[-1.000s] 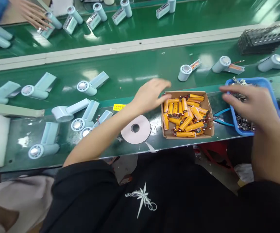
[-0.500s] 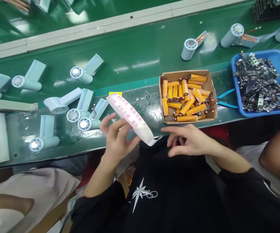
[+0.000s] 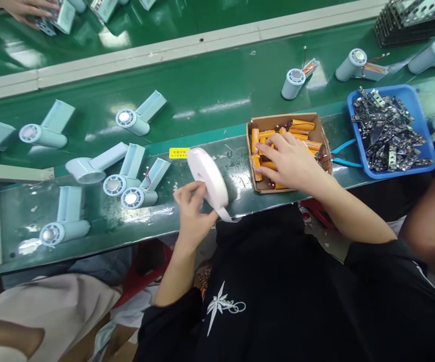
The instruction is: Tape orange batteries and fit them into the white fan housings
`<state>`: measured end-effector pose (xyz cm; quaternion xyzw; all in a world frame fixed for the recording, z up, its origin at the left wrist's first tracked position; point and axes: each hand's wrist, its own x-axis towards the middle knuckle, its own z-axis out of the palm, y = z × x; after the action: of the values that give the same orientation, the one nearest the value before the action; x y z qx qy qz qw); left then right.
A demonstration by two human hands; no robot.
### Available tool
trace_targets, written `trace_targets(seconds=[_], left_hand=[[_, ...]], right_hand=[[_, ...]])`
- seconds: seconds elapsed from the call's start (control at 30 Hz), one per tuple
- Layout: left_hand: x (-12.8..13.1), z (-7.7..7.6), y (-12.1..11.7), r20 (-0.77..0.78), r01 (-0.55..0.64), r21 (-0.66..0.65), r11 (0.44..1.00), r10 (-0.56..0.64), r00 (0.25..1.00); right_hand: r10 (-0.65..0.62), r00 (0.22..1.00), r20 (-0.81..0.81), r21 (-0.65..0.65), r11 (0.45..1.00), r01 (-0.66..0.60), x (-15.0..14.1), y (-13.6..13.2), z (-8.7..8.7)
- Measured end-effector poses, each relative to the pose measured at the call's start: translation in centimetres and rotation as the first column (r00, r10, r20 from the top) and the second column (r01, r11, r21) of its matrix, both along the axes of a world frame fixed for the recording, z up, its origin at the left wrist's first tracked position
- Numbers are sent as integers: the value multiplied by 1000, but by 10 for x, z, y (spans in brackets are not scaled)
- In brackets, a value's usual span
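My left hand [image 3: 195,213] pinches a roll of white tape [image 3: 210,177] by its lower side, tilted above the bench edge. A loose tail of tape hangs from the bottom of the roll. Over to the right, my right hand [image 3: 291,160] reaches into a cardboard box [image 3: 291,120] of orange cylindrical battery packs [image 3: 303,125]. Its fingers are spread across the packs and hide many of them; I see no pack lifted. A yellow label [image 3: 178,153] lies on the bench just left of the roll.
Several light-blue handheld fan housings [image 3: 64,231] lie to the left, more [image 3: 293,83] at the back right. A blue tray [image 3: 356,146] of circuit boards and blue-handled pliers [image 3: 343,154] sit right of the box. Co-workers' arms [image 3: 424,221] are on both sides.
My right hand has moved from near the bench edge up into the box. My left hand has shifted slightly right, and the tape roll has turned to show its flat side more.
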<state>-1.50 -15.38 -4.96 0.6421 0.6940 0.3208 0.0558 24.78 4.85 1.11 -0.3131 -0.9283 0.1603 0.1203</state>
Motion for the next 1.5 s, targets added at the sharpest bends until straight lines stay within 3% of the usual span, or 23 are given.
trace_targets(seconds=[0.13, 0.33, 0.57, 0.67, 0.83, 1.03, 1.13, 1.27, 1.37, 1.5], left_hand=[[20, -3, 9, -53, 38, 40, 998, -36, 998], [21, 0, 13, -169, 93, 37, 995, -86, 982], [24, 3, 18, -180, 153, 36, 987, -145, 973], [25, 4, 15, -182, 147, 25, 989, -140, 973], [24, 0, 11, -191, 121, -4, 993, -120, 974], [26, -1, 16, -198, 141, -1, 990, -138, 971], [26, 2, 16, -173, 152, 16, 988, -147, 974], [24, 3, 15, -156, 110, 12, 994, -107, 982], [23, 3, 15, -185, 106, 13, 994, -102, 977], [24, 5, 19, -203, 143, 33, 989, -133, 970]], right_hand=[[104, 994, 30, -76, 992, -101, -17, 17, -14], [79, 986, -148, -300, 946, -121, 1, 18, -1], [153, 988, -15, -70, 986, -154, -2, 13, -14], [137, 990, -22, -85, 987, -139, 4, 6, -14], [-39, 999, -2, -130, 991, 39, 15, -4, -9], [-116, 989, 95, -120, 985, 127, -5, -4, -9], [-185, 977, -102, -285, 947, 150, -2, 7, -4], [-416, 754, -508, -439, 879, 189, 20, 24, 8], [-456, 651, -607, -447, 873, 194, 35, 30, 11], [-450, 658, -603, -428, 879, 208, 48, 28, 9]])
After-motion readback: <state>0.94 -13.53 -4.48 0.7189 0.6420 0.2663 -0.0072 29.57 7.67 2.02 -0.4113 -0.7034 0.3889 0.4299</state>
